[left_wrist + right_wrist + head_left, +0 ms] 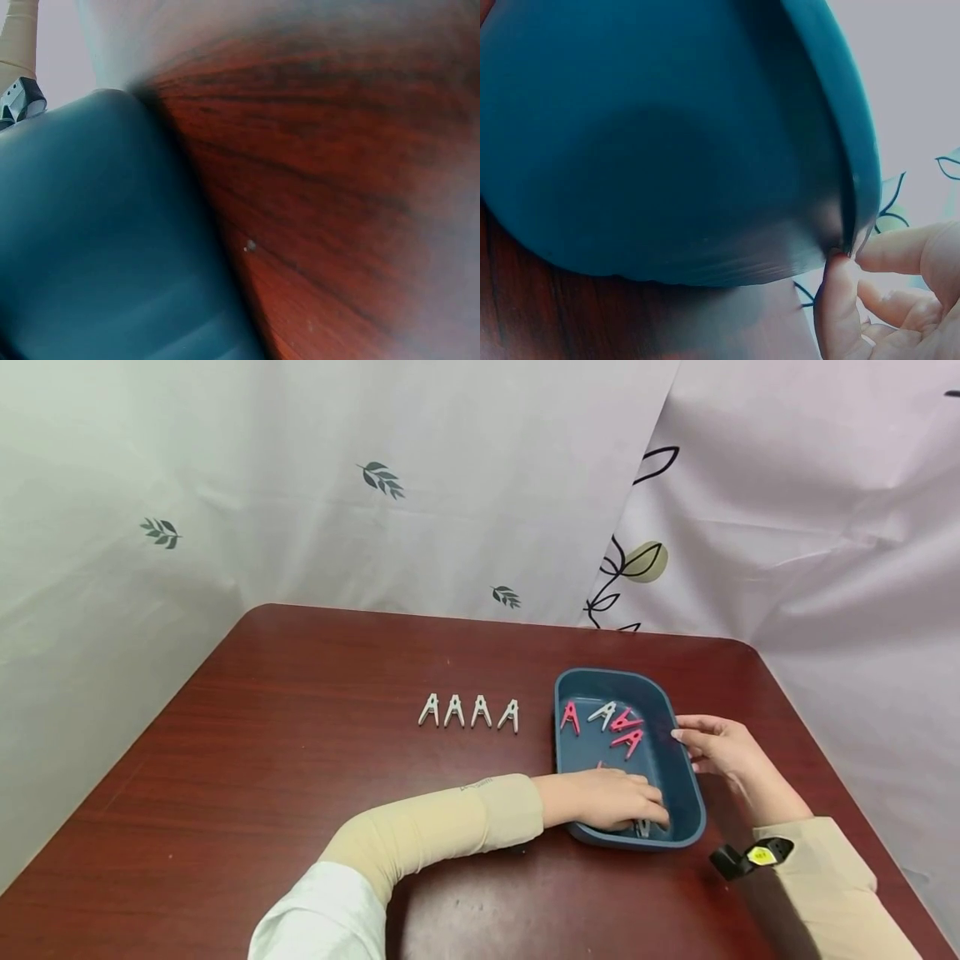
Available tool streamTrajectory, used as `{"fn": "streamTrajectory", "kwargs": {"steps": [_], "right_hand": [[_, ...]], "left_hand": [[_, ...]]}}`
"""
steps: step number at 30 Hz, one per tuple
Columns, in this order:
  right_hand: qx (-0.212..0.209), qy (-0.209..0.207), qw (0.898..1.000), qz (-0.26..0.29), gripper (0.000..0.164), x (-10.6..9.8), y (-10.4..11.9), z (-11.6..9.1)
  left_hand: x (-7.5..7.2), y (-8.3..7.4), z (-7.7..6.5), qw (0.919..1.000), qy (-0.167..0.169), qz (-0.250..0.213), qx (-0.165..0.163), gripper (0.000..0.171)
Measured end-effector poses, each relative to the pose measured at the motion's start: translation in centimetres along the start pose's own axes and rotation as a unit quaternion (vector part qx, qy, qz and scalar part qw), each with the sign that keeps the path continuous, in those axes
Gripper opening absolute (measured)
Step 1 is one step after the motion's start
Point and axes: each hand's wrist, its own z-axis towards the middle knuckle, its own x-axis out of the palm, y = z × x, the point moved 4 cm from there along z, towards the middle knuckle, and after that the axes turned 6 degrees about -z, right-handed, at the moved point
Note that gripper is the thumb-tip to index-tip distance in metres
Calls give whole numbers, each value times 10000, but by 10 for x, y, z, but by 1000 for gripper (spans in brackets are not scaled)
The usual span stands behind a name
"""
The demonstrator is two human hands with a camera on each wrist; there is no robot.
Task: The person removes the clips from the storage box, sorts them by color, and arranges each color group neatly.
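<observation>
My left hand reaches over the near left rim into a dark blue plastic bin, its fingers bent downward. A whitish clothes peg shows right at those fingertips; the thumb is hidden, so I cannot tell whether the peg is held. My right hand pinches the bin's right rim between thumb and fingers, plain in the right wrist view beside the blue wall. Farther back in the bin lie a white clothes peg and pink ones, including a pink clothes peg at the left.
Several white clothes pegs stand apart in a row left of the bin, the rightmost white peg nearest to it. Everything rests on a dark red-brown wooden table. A pale patterned curtain hangs behind its far edge.
</observation>
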Motion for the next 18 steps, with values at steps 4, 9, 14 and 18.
{"fn": "streamTrajectory", "kwargs": {"steps": [4,9,14,18], "right_hand": [[-3,-2,10000,-49,58,-1,0,1],[-40,3,10000,-29,58,-1,1,2],[-35,-23,10000,37,58,-1,1,1],[-33,-21,9999,111,57,0,-1,1]], "left_hand": [[-1,1,0,10000,-6,37,-25,35],[-1,1,0,9998,-28,190,-54,26],[-1,1,1,9996,12,271,-107,19],[-1,0,1,9996,52,264,-92,19]]}}
